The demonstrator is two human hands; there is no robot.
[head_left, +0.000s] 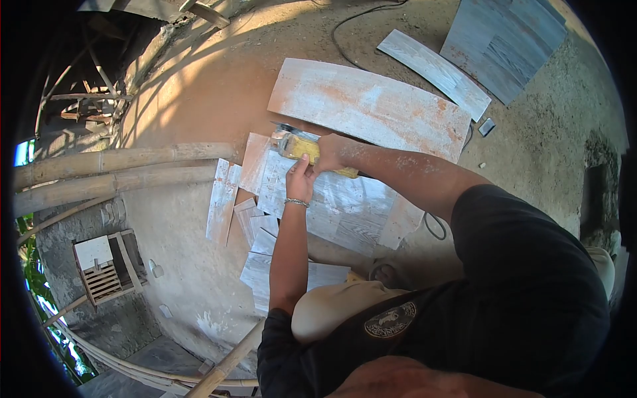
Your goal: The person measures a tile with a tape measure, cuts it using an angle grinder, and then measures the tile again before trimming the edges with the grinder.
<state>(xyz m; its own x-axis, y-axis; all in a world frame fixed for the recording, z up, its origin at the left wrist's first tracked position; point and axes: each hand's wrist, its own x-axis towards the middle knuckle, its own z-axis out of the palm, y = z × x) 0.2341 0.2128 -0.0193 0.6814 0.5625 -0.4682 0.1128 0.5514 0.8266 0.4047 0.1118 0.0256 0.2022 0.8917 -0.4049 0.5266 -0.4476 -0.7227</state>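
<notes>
A yellow angle grinder with a metal head and a dark disc is held over dusty, wood-patterned tiles. My right hand is wrapped round its body from the right. From below, my left hand grips the side of the grinder near its head, thumb pointing up; a bracelet circles that wrist. Under both hands lies a grey tile streaked with pale dust. Just beyond the grinder is a long tile marked with orange dust. Narrow cut tile pieces lie to the left of my hands.
More tiles and a narrow strip lie at the upper right, near a small dark object. A black cable curves across the dusty ground. Bamboo poles reach in from the left, above a wooden frame.
</notes>
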